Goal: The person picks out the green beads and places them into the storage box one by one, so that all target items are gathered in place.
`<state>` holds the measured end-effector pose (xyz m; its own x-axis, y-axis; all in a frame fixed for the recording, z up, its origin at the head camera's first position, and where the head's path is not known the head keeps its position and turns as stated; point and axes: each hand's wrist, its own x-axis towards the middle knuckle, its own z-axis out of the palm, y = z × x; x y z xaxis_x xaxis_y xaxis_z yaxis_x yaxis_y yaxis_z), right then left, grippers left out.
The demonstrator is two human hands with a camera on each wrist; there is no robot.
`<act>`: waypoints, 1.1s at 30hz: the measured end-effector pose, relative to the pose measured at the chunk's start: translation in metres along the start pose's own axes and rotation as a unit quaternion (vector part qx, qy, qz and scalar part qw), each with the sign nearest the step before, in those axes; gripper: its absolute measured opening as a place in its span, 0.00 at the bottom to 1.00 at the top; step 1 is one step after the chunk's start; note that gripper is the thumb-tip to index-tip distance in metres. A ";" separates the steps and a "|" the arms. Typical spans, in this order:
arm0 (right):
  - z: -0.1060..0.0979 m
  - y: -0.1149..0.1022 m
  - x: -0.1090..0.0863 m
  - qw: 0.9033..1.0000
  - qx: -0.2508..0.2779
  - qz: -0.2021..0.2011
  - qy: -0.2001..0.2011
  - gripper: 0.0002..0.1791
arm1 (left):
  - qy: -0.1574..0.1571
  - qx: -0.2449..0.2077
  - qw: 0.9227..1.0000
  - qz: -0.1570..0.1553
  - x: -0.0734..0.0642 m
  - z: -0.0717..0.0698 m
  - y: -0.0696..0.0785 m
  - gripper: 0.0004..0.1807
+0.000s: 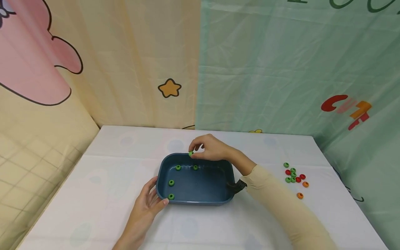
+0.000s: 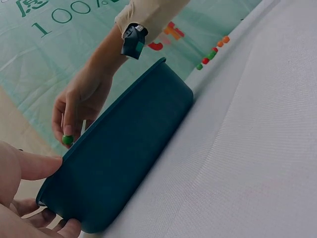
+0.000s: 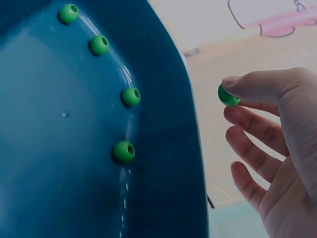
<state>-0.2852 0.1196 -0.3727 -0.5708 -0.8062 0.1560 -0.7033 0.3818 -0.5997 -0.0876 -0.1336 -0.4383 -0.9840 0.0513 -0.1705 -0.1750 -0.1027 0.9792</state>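
Note:
A dark blue rectangular tray (image 1: 200, 189) with rounded corners stands on the table. Several green beads (image 1: 171, 182) lie inside it, along its left and far sides. My left hand (image 1: 147, 205) grips the tray's near left corner, thumb at the rim and fingers under the outer wall; the left wrist view shows the thumb (image 2: 42, 166) on the edge. Between thumb and index finger, my right hand (image 1: 210, 147) pinches one green bead (image 3: 229, 95) over the far rim. Its other fingers are spread and slightly bent in the right wrist view.
To the right on the white tablecloth (image 1: 103, 194) lies a loose group of green beads (image 1: 286, 165), red beads (image 1: 302, 176) and orange beads (image 1: 300, 196). A black wrist device (image 1: 239, 186) sits on the right arm. Printed curtains (image 1: 265, 69) hang behind the table.

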 end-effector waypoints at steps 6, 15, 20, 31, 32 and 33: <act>0.003 -0.005 0.009 1.000 -0.005 0.000 -0.013 0.11 | 0.001 0.003 1.000 -0.001 0.000 0.001 0.001 0.47; 0.000 -0.001 -0.002 1.000 -0.006 0.028 -0.008 0.12 | -0.001 0.004 1.000 0.000 0.001 0.001 0.002 0.46; -0.003 0.004 -0.013 0.999 -0.015 0.032 -0.003 0.12 | 0.000 0.003 1.000 0.000 0.000 0.000 0.003 0.47; -0.016 0.012 -0.039 0.998 0.022 0.064 0.014 0.11 | -0.002 -0.002 1.000 0.002 0.000 0.000 0.000 0.47; -0.017 0.012 -0.041 0.997 0.021 0.069 0.014 0.10 | -0.002 -0.003 1.000 0.002 0.000 0.000 0.000 0.47; -0.018 0.012 -0.043 0.997 0.018 0.073 0.015 0.10 | -0.002 -0.004 1.000 0.001 0.000 0.000 0.000 0.47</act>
<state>-0.2770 0.1670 -0.3730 -0.6793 -0.7285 0.0883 -0.5958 0.4772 -0.6460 -0.0875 -0.1340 -0.4381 -0.9844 0.0550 -0.1673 -0.1725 -0.1100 0.9789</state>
